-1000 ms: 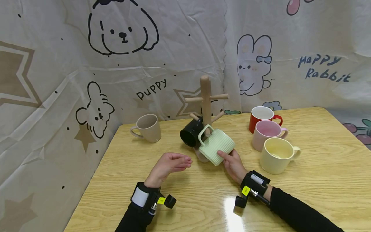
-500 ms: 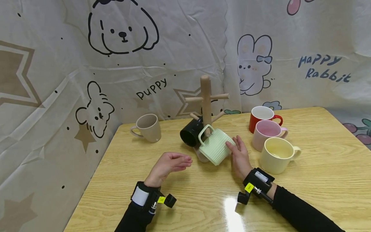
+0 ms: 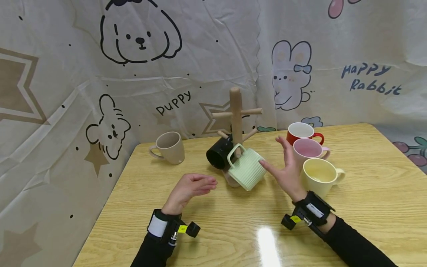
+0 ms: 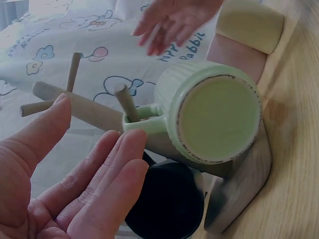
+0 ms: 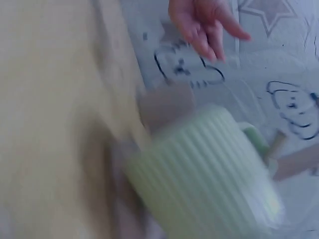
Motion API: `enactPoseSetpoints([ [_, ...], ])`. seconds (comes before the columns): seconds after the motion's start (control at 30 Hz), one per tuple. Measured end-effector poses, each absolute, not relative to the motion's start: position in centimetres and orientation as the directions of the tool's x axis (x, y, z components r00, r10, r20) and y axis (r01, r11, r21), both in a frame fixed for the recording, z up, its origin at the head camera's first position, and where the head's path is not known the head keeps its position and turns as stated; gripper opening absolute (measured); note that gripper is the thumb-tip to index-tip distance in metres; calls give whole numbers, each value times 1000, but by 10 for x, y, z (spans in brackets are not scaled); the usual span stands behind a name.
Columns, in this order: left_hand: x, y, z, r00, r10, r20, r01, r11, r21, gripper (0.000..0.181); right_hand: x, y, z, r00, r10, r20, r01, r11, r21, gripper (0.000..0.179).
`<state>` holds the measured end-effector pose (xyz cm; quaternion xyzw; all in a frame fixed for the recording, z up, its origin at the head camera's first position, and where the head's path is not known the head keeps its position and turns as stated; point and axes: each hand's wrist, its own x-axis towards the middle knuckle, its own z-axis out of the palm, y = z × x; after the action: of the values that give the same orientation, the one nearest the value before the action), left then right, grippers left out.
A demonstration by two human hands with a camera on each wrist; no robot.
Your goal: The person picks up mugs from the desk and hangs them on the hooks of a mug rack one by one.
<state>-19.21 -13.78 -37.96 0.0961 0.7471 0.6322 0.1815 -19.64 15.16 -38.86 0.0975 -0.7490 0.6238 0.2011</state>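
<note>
A ribbed pale green mug (image 3: 248,170) hangs tilted by its handle from a lower peg of the wooden mug tree (image 3: 236,122). In the left wrist view the peg passes through the handle of the green mug (image 4: 214,117). My right hand (image 3: 288,172) is just right of that mug, thumb and fingers spread, holding nothing. My left hand (image 3: 190,191) hovers over the table left of the mug tree, fingers extended and holding nothing. A black mug (image 3: 220,152) hangs on the tree behind the green one, its mouth toward the front left.
A beige mug (image 3: 171,148) stands at the back left of the wooden table (image 3: 227,230). On the right, a red mug (image 3: 293,137), a pink mug (image 3: 307,148) and a yellow mug (image 3: 320,176) stand in a row. A printed cloth (image 3: 186,44) hangs behind.
My right hand has let go of the green mug and moved right, its fingers spreading. The green mug keeps hanging in its place. My left hand has barely moved.
</note>
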Motion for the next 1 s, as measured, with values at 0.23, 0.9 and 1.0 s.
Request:
enactPoseSetpoints([
  [0.23,-191,-143,-376,-919,371,-138,-92,140,986,45,-194,180,-362,-791,-17,612,-535,505,-678,49],
  [0.9,-198,-161,-356,-962,267,-58,-50,38,998,41,-190,252,-343,-876,-256,408,-446,750,-488,40],
  [1.0,-198,-161,-351,-972,233,-25,-22,17,1000,40,-189,260,-342,-861,-305,407,-476,763,-436,40],
])
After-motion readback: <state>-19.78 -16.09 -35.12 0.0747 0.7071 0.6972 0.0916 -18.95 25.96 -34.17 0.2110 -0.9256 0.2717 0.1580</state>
